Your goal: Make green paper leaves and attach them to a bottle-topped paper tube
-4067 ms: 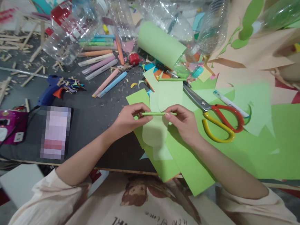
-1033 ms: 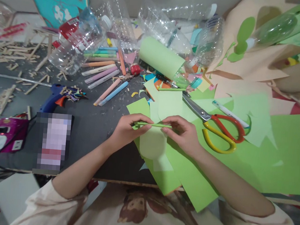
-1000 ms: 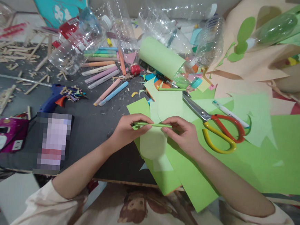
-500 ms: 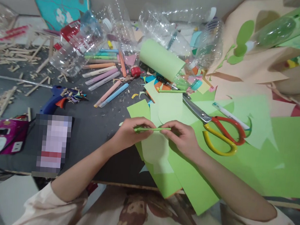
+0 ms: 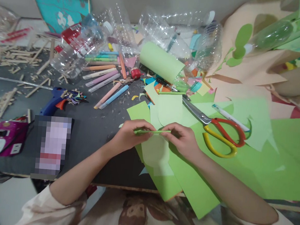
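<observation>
A thin, narrow green paper strip (image 5: 158, 131), seen nearly edge-on, is held level between my two hands. My left hand (image 5: 134, 131) pinches its left part, fingers over the top and thumb beneath. At the other end my right hand (image 5: 180, 137) grips it the same way. Under the hands lie light green paper pieces (image 5: 156, 151) on larger green sheets (image 5: 186, 174). To the right of my right hand rest scissors (image 5: 203, 120) with one red and one yellow handle loop. A green paper-wrapped bottle (image 5: 161, 61) lies beyond.
Several markers (image 5: 103, 77) lie left of centre. A blue glue gun (image 5: 52, 99) sits further left, above a phone (image 5: 52, 146) with a blurred screen. Wooden sticks (image 5: 11, 54) are scattered at the left. Clear plastic bottles (image 5: 79, 48) line the back; brown paper (image 5: 262, 66) stands at right.
Both hands keep their pinch on the green paper strip and have hardly moved. The whole view has shifted slightly.
</observation>
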`<state>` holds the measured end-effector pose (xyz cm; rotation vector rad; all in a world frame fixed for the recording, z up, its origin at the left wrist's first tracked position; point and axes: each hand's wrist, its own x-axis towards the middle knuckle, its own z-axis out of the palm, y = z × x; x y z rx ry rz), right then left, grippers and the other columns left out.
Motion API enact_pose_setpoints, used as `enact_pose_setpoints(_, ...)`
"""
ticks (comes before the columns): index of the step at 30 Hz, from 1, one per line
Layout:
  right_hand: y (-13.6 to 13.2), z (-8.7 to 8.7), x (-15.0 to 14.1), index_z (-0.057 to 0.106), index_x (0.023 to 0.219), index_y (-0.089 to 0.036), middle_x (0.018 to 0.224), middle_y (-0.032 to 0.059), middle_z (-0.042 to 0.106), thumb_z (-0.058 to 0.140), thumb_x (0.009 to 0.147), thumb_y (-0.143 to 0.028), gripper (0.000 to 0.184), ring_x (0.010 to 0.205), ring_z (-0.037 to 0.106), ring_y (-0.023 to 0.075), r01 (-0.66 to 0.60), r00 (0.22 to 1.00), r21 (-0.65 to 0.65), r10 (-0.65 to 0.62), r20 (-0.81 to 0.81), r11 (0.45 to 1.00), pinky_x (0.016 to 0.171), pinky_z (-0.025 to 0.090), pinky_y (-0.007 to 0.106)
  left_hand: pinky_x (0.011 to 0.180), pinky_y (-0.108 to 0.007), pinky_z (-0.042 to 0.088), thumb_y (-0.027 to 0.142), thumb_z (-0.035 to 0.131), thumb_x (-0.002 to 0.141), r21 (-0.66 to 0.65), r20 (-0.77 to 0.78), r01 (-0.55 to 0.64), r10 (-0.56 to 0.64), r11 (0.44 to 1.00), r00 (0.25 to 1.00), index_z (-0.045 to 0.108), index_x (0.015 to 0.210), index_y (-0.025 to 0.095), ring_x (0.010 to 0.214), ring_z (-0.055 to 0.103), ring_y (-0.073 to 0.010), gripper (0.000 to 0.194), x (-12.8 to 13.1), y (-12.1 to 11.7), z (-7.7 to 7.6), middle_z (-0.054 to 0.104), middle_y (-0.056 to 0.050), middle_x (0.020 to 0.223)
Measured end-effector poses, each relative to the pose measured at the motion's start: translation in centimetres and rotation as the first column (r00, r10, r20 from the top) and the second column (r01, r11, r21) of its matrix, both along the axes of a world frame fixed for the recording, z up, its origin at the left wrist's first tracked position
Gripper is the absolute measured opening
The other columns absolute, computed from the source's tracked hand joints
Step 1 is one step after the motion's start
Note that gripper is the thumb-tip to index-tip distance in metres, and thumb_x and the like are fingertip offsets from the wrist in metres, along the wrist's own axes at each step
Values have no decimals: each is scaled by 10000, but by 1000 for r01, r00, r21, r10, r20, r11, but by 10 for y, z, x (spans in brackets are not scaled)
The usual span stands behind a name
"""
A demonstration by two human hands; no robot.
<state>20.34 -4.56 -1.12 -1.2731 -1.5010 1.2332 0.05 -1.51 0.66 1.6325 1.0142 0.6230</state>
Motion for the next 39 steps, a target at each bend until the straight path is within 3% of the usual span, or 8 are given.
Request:
enact_pose_setpoints(7,1,1,-1,654,668,-198,500,-38,559,681,824,-467,312,409,411,82,9,1000,10,-9,-20,1000,404,349,223,646,-217,506,237,613,797,5,14,5,-5,1000,1000,697,795,160,703,667,-142,114,0,0,1,755,-69,811)
enact_pose_setpoints(9,0,0,-1,672,696,-200,540,-22,614,697,816,-430,261,439,482,95,12,1000,17,-11,-19,1000,424,395,223,631,-209,496,232,608,796,10,15,3,-3,1000,1000,697,798,159,690,663,-137,116,0,0,1,752,-63,797)
enact_pose_setpoints(12,0,-3,0,739,840,-212,768,33,759,697,815,-338,136,630,669,146,-36,999,43,37,-16,998,560,524,250,623,-205,489,226,602,798,12,4,8,-8,1000,1000,702,806,158,686,662,-133,121,-1,1,0,754,-62,808)
enact_pose_setpoints(15,0,-3,1,780,902,-243,901,42,797,656,833,-267,144,760,732,177,-99,995,45,99,18,994,667,574,285,653,-215,503,230,605,798,-9,-4,5,-5,1000,1000,703,812,161,713,674,-142,121,0,0,0,762,-67,842)
enact_pose_setpoints(22,0,-2,2,801,853,-252,814,23,802,674,814,-228,135,662,725,163,-37,999,48,37,-5,998,614,575,274,636,-224,490,281,648,773,-71,-15,-44,43,997,999,708,797,164,704,664,-154,134,-1,1,0,757,-62,802)
enact_pose_setpoints(39,3,0,6,797,796,-245,762,34,785,744,779,-362,129,608,683,165,79,994,-26,-81,-69,997,551,544,284,588,-232,462,444,731,720,-110,5,-189,191,976,982,661,703,175,650,603,-139,279,-4,7,0,695,-32,714)
